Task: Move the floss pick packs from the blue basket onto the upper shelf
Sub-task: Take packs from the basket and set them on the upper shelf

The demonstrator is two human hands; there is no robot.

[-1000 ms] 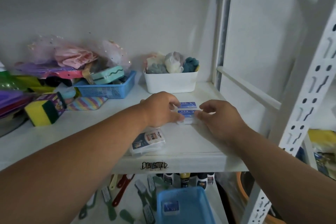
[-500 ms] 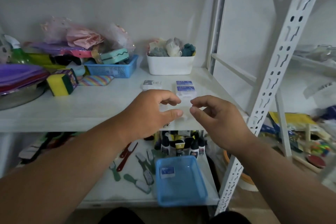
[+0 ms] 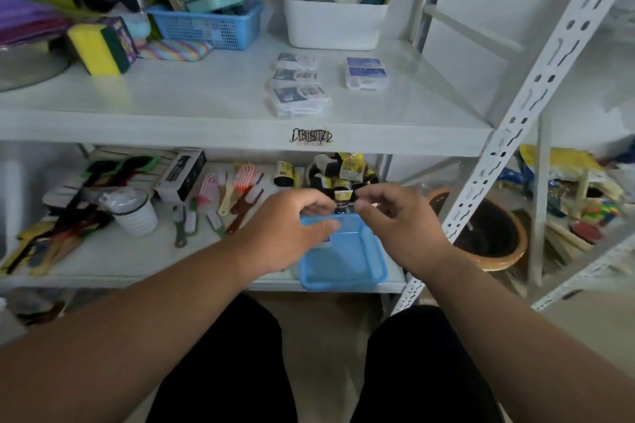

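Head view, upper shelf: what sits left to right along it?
Yellow-green sponge → striped rainbow pouch → blue mesh basket → three floss pick packs → two blue-lidded floss pick packs.

- Looks like a home storeroom or a small shop's stock corner, can't tell which.
- White slotted-angle metal shelving (image 3: 536, 86), crammed.
- Household stuff everywhere: yellow-and-green scrub sponge (image 3: 98, 48), blue perforated plastic basket (image 3: 206, 26), white plastic tub (image 3: 333, 24) of cloths, pink-and-white hairbrushes (image 3: 240, 177).
- Brown glazed clay pot (image 3: 488, 233) sitting on the floor.
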